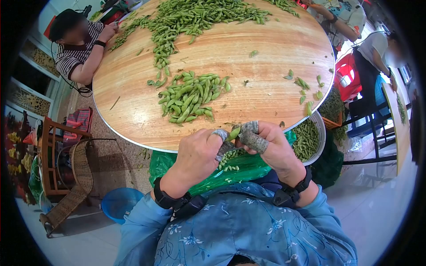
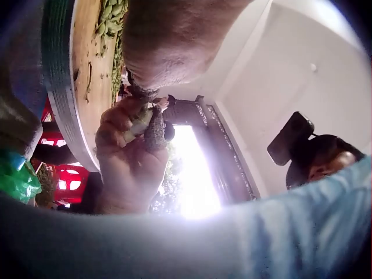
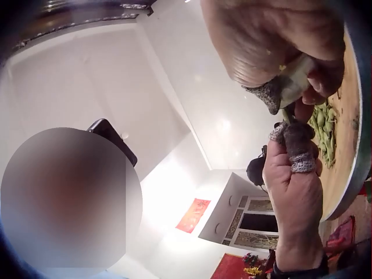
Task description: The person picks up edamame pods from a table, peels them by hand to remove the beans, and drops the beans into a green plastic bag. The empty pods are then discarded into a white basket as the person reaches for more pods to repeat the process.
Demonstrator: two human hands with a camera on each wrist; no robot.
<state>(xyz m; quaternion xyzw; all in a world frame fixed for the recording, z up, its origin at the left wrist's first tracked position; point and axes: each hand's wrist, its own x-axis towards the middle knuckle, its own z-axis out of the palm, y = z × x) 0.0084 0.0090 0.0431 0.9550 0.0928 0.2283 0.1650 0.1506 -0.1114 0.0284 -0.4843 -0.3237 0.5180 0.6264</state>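
Observation:
My left hand (image 1: 195, 150) and right hand (image 1: 276, 145) meet just off the table's near edge, both wearing grey knitted finger covers. Between their thumbs and fingers they pinch a green soybean pod (image 1: 234, 134). In the right wrist view the fingertips of the left hand (image 3: 296, 168) come up close under the right hand (image 3: 279, 46). Below them, shelled soybeans (image 1: 228, 167) lie on a green plastic bag (image 1: 202, 175) over the lap. A small heap of pods (image 1: 191, 97) lies on the table just beyond the hands.
The round wooden table (image 1: 248, 93) carries a large pile of pods (image 1: 195, 20) at its far side. A white basket (image 1: 320, 137) of pods stands at right, a blue basin (image 1: 120, 204) on the floor at left. A person (image 1: 80, 48) sits across at the left; others are at right.

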